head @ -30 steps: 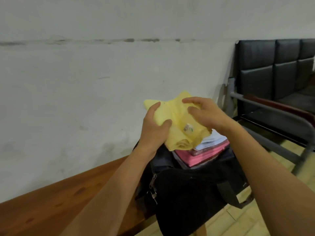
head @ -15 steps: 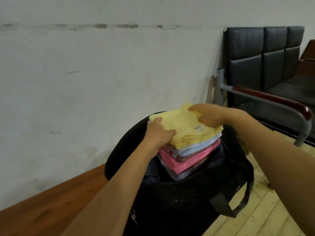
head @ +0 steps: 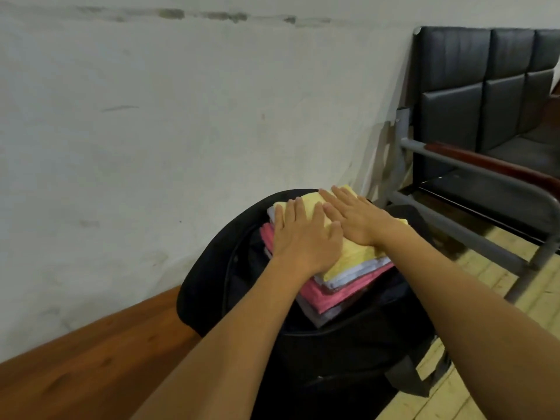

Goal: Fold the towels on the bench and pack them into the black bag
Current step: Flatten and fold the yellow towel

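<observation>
Towels sit stacked in the black bag [head: 348,353]; your left hand [head: 303,234] and right hand [head: 357,219] press flat on the yellow towel [head: 360,253], at 12 o'clock. Tabletop [head: 91,368] shows none left; closing remains.

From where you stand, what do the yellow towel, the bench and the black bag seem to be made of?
Yellow towel: soft, matte cloth, probably terry; it shows folded layered edges. Bench: reddish-brown wood or wood-look laminate with a slight sheen; darker grain streaks show. Black bag: dull woven fabric, likely synthetic; its flap curves limply.
</observation>
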`<state>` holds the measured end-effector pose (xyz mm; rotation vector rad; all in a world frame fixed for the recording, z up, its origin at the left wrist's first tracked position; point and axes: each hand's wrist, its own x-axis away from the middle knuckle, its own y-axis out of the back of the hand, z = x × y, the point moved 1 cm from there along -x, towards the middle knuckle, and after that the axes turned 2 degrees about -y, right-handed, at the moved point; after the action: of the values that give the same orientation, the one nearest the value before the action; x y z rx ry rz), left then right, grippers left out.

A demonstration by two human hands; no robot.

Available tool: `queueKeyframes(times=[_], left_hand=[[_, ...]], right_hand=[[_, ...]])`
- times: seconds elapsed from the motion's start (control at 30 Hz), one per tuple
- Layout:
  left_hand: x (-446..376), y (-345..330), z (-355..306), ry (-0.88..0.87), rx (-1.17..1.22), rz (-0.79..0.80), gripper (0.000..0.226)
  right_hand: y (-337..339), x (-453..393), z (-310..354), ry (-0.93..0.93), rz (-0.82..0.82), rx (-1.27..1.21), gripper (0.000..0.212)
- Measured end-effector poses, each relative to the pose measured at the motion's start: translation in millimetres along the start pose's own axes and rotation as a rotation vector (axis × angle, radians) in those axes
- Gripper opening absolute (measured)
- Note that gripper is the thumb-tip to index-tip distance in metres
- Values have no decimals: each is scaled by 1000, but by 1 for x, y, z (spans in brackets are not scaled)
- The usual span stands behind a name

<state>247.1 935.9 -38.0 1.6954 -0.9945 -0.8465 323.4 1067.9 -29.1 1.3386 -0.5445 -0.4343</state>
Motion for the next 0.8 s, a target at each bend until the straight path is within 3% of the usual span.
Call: queueKeyframes(times=[0.2, 0.33, 0.4, 0.5, 0.6, 0.8], left_hand=[[12, 3, 7, -51, 38, 69, 66], [36, 22, 25, -113, 334, 120, 55], [56, 37, 39, -107, 547, 58, 50], [94, 65, 64, -99, 626, -159, 37], [141, 104, 102, 11, 782, -324, 30], [252, 168, 199, 120, 806, -500, 46]], right_hand=[[-2, 6, 7, 0, -68, -22, 54], [11, 21, 21, -22, -153, -53, 53], [21, 34, 47, 43, -274, -113, 48], [30, 53, 108, 186, -376, -260, 44], [38, 75, 185, 319, -312, -436, 41], [34, 109, 357, 599, -36, -534, 55]])
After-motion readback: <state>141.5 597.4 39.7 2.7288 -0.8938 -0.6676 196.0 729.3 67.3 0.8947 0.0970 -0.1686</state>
